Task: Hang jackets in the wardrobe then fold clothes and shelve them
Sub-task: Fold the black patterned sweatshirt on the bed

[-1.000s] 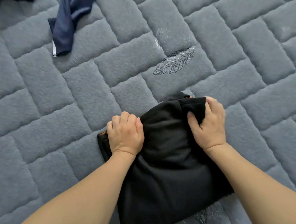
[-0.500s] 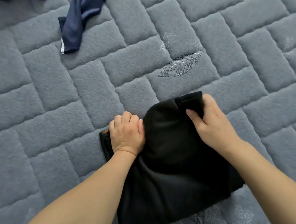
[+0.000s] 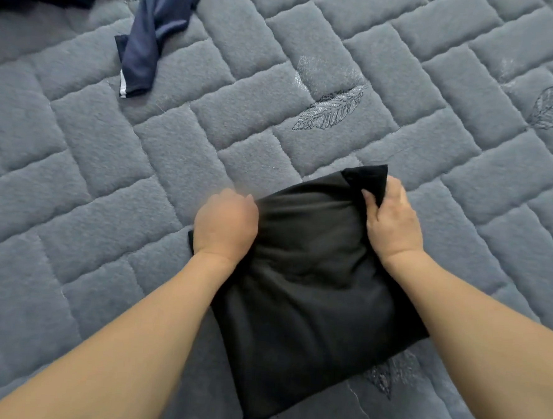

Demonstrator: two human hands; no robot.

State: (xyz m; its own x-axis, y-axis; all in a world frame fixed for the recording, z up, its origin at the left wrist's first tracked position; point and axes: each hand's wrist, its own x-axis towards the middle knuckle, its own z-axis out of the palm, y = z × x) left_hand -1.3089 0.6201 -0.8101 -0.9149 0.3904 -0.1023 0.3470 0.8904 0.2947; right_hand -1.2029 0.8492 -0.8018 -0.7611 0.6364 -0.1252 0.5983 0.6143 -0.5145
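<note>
Single head view, steeply down and close over quilted bed cover [image 3: 116, 167].

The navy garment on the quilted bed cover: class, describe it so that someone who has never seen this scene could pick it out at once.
Start from the grey quilted cover. Look to its far left part, well beyond both hands. The navy garment lies there crumpled in a long strip, with a white stripe at its near end, unlike the plain black garment.

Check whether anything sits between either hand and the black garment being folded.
Nothing visible does. The left hand and right hand both already grip the far edge of the black garment on the quilted bed cover. The navy garment lies well apart, further away.
</note>
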